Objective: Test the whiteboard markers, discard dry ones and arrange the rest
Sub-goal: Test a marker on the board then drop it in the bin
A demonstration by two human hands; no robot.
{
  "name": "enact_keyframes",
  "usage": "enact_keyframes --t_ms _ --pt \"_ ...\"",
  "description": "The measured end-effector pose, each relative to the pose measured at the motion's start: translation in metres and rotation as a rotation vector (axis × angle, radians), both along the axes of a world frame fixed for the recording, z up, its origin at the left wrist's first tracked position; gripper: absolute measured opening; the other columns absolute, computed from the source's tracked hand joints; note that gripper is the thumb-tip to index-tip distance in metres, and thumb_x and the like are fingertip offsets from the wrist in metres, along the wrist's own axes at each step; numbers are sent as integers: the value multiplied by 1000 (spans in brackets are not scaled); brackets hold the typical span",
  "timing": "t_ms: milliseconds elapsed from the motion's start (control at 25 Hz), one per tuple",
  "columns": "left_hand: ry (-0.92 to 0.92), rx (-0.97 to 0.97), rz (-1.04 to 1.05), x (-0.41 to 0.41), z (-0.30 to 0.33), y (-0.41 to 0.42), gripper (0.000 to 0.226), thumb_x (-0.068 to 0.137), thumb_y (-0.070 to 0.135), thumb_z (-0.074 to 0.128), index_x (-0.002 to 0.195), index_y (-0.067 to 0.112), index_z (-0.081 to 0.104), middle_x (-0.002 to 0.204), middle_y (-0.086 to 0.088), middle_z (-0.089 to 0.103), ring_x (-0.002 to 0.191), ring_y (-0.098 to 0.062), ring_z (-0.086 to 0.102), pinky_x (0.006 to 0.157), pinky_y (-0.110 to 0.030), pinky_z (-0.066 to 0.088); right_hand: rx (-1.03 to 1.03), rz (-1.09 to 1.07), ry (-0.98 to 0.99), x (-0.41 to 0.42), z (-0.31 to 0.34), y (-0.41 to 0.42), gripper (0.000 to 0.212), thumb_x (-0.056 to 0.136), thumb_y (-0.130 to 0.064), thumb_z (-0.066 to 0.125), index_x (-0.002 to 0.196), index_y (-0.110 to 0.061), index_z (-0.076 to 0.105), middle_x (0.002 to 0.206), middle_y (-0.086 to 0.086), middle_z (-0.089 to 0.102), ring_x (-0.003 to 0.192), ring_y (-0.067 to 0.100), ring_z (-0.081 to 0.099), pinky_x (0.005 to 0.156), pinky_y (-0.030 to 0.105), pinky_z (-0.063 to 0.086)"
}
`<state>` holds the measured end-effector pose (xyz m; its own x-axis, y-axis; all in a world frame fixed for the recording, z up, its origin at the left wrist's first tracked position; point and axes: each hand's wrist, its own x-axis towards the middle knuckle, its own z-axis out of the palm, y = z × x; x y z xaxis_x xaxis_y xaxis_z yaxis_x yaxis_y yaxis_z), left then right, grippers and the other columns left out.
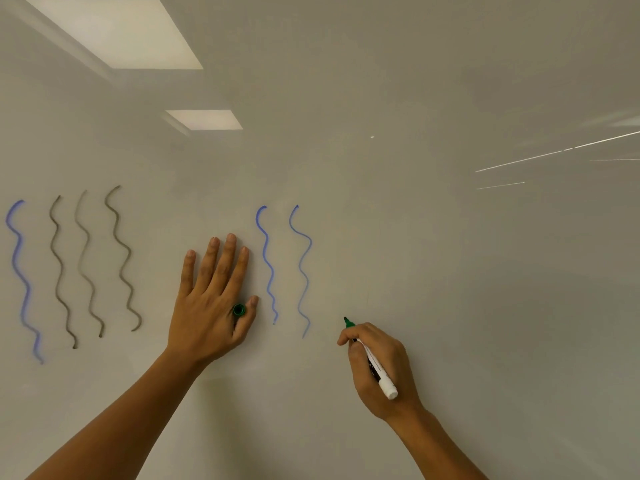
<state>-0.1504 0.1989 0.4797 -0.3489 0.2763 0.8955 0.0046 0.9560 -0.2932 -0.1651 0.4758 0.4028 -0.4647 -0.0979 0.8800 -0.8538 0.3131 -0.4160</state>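
Observation:
A whiteboard (415, 237) fills the view. My right hand (379, 368) grips an uncapped green marker (375, 367) with a white barrel, its green tip (346, 321) at or just off the board, right of the blue lines. I see no green line near that tip. My left hand (211, 299) lies flat on the board with straight fingers, and the green cap (239, 310) is pinched between thumb and forefinger. To the left of that hand are one blue wavy line (20, 278) and three dark wavy lines (86, 265). Two thinner blue wavy lines (287, 268) run between my hands.
Ceiling lights (114, 32) reflect in the glossy board at the upper left. Bright streaks (554, 154) show at the right. The board right of the marker tip carries no marks.

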Motion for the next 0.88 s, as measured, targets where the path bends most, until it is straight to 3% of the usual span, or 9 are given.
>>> enact_keyframes --t_ms 160,320,600,880 --pt "-86 18 -3 8 -44 -4 77 94 48 34 155 4 18 164 -17 8 151 -36 8 119 -60 14 -49 64 -148 10 -11 10 25 88 -27 42 83 -31 66 64 8 57 55 24 53 51 43 47" --pt "-178 32 5 20 -69 -6 79 93 48 35 155 2 17 164 -16 7 151 -36 8 119 -60 15 -91 114 -230 20 -19 16 30 89 -14 44 80 -31 68 63 15 54 52 27 47 49 34 38" --pt "-305 11 44 43 -93 4 80 93 45 42 154 1 16 164 -16 5 152 -36 6 118 -57 21 -53 171 -283 37 -35 5 26 87 -22 44 83 -29 69 65 13 56 52 10 46 51 35 41" --pt "-369 -16 80 49 -88 3 91 83 41 53 155 1 15 164 -17 3 152 -35 4 118 -57 20 -43 226 -295 47 -31 -11 28 88 -13 45 83 -26 70 66 8 59 52 6 47 53 18 39"
